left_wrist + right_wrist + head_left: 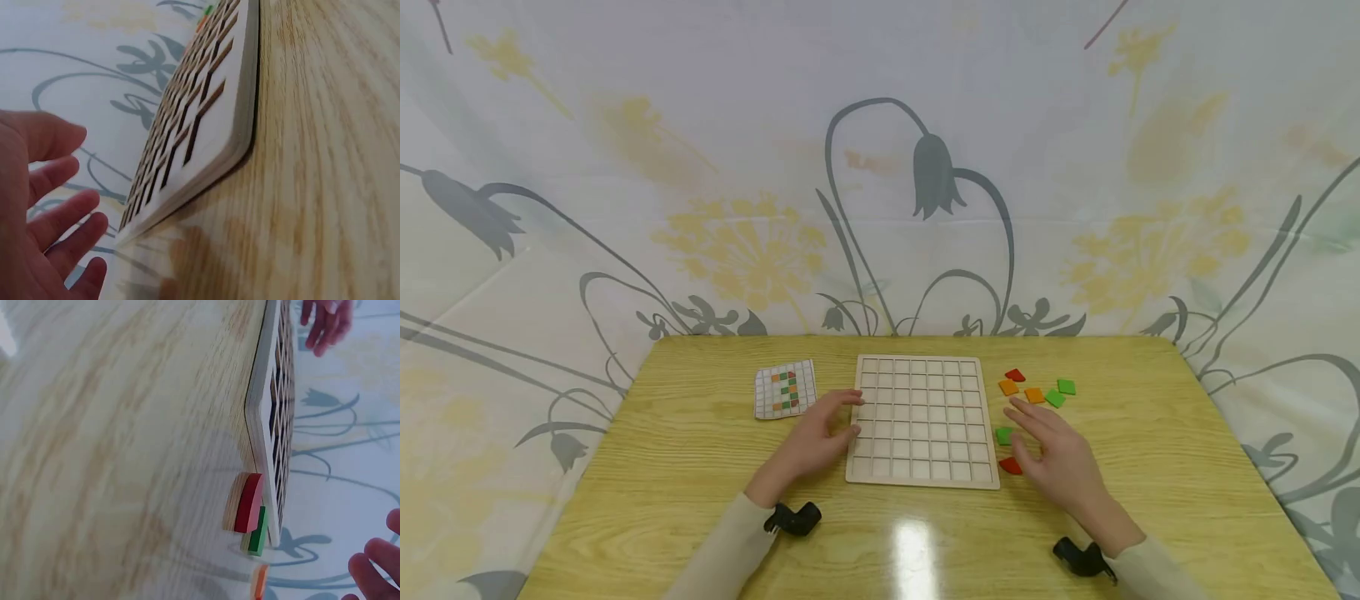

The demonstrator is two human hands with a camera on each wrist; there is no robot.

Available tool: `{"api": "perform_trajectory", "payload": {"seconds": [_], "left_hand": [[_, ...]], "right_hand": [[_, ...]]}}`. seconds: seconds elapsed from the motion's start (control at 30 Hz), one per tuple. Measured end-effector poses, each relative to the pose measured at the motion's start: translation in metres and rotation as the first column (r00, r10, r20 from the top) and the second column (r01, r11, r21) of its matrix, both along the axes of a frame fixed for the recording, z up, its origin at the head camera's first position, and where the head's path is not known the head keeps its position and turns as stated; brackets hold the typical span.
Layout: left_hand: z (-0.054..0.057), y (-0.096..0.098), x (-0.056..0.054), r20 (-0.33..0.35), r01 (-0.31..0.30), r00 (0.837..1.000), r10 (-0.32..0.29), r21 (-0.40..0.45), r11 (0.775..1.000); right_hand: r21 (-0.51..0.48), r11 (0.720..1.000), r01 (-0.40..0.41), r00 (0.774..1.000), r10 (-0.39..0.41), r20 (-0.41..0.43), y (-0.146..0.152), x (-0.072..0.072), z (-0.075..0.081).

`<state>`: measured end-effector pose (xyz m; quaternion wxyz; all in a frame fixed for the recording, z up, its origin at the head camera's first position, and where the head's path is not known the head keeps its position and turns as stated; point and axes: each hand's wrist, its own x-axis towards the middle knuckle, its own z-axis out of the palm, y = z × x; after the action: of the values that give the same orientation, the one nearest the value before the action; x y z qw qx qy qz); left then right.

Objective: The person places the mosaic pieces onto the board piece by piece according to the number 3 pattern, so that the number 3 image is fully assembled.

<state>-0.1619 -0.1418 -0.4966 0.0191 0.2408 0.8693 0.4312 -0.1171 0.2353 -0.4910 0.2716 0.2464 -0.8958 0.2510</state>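
A pale wooden grid board (919,421) lies on the table, every square of it bare. My left hand (814,437) is at its left edge, thumb and fingers spread and holding nothing; in the left wrist view the fingers (65,234) are apart. My right hand (1063,458) hovers right of the board, fingers loosely extended, nothing gripped. Nearest it are a green square tile (1003,436) and a red rounded tile (1011,466). Beyond the fingertips lie two orange tiles (1034,396), two more green tiles (1066,387) and another red tile (1015,375).
A paper pattern card (766,400) with coloured squares printed on a grid lies left of the board. The wood-grain table (700,467) ends at the back against a flower-printed cloth (880,250). Dark wrist-worn cameras (797,518) sit on both wrists.
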Motion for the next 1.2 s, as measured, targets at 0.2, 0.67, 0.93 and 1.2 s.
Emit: {"api": "perform_trajectory", "payload": {"seconds": [0.2, 0.67, 0.93, 1.2], "left_hand": [[-0.009, -0.001, -0.005, 0.042, 0.075, 0.996, -0.075, -0.014, 0.997], [-0.021, -0.006, -0.014, -0.005, 0.183, 0.981, -0.192, -0.286, 0.941], [-0.018, -0.008, -0.012, -0.007, 0.223, 0.971, -0.238, -0.327, 0.918], [-0.02, -0.007, -0.01, 0.027, 0.236, 0.97, -0.242, -0.358, 0.903]], "right_hand": [[-0.085, 0.996, 0.024, 1.0, -0.022, 0.02, 0.0, 0.001, -0.006], [-0.107, 0.994, 0.037, 0.979, -0.015, 0.204, 0.003, 0.008, -0.011], [-0.091, 0.995, 0.029, 0.952, 0.001, 0.306, 0.008, 0.013, -0.014], [-0.061, 0.998, -0.028, 0.934, 0.047, 0.354, 0.012, 0.017, -0.014]]}}
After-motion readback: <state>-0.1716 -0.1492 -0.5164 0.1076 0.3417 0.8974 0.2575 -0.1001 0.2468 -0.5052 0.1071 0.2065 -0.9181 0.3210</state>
